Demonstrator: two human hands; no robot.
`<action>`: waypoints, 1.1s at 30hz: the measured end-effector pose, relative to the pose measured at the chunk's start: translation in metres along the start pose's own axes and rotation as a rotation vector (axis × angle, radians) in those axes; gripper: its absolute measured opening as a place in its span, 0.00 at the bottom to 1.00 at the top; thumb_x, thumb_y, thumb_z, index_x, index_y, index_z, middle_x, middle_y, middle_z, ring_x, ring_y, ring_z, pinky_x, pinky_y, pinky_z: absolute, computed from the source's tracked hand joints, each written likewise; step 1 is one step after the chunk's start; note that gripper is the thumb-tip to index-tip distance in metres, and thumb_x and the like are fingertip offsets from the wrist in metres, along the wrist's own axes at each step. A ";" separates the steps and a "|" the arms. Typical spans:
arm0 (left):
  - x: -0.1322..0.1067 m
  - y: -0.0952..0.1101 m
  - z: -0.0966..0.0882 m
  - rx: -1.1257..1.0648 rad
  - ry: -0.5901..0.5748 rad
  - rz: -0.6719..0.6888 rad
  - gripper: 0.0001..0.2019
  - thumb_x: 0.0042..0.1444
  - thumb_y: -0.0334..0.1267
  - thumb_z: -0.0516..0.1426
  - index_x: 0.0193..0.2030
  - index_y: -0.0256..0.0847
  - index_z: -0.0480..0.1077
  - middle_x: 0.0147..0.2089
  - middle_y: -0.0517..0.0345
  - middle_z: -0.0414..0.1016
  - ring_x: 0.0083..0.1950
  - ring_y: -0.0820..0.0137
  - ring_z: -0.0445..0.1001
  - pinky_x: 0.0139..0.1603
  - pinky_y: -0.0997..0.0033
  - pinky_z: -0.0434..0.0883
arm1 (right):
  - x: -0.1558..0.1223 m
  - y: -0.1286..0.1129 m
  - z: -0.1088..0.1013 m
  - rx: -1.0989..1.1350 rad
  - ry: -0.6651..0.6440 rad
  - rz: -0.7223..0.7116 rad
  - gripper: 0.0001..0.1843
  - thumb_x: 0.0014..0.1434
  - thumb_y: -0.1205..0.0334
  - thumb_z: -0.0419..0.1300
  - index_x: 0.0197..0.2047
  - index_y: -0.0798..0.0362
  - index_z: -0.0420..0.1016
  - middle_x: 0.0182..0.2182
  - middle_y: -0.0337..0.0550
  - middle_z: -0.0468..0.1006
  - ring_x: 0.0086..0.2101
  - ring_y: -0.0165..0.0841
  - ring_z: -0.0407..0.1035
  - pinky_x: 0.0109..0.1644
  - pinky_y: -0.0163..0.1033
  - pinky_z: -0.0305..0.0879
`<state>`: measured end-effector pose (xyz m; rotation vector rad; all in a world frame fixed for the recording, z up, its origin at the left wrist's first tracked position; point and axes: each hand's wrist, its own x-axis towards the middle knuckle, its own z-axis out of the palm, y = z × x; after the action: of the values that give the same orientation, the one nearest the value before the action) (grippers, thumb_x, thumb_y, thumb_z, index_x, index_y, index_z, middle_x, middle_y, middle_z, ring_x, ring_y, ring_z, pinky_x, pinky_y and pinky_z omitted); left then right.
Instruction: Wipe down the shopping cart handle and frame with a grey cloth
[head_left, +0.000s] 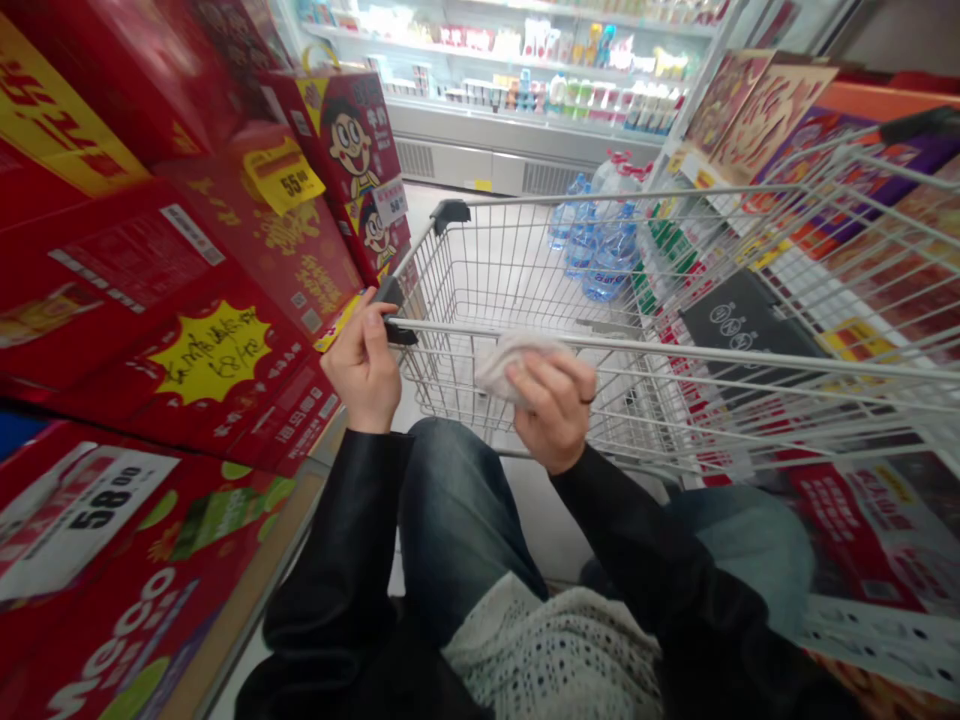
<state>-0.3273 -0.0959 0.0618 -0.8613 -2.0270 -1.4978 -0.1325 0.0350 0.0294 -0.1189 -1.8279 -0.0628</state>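
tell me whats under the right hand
The right hand cups a crumpled white cloth above the wire mesh of a shopping cart. The cloth hides the mesh directly beneath it.

Red cartons (187, 300) are stacked along the left of the frame, a refrigerated display case (487, 110) stands at top center, and pale floor (427, 215) runs between them.

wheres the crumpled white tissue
Head view, centre: the crumpled white tissue is in the right hand, just below the shopping cart's top rail, with the left hand to its left on the rail.
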 end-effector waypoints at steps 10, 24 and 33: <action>0.000 -0.007 -0.009 -0.146 -0.037 0.017 0.21 0.73 0.53 0.48 0.50 0.45 0.79 0.57 0.61 0.83 0.68 0.64 0.75 0.71 0.57 0.72 | -0.084 -0.022 0.036 -0.057 -0.309 -0.235 0.12 0.71 0.67 0.57 0.50 0.50 0.82 0.48 0.42 0.85 0.51 0.34 0.73 0.51 0.39 0.71; -0.003 -0.006 -0.009 -0.166 -0.030 0.021 0.19 0.73 0.52 0.49 0.50 0.48 0.79 0.58 0.57 0.82 0.70 0.65 0.73 0.71 0.59 0.71 | 0.027 -0.017 0.040 -0.053 -0.161 -0.105 0.27 0.70 0.67 0.57 0.70 0.47 0.67 0.63 0.47 0.76 0.61 0.43 0.66 0.65 0.53 0.71; -0.001 -0.008 -0.020 -0.163 -0.116 0.067 0.21 0.74 0.51 0.47 0.55 0.46 0.78 0.65 0.55 0.78 0.70 0.64 0.73 0.72 0.58 0.70 | -0.066 -0.044 0.070 0.018 -0.265 -0.261 0.14 0.70 0.70 0.55 0.47 0.53 0.84 0.44 0.44 0.86 0.44 0.36 0.75 0.46 0.38 0.79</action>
<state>-0.3321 -0.1172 0.0614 -1.0934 -1.9557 -1.6268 -0.1886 -0.0047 -0.0514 0.1310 -2.0993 -0.2237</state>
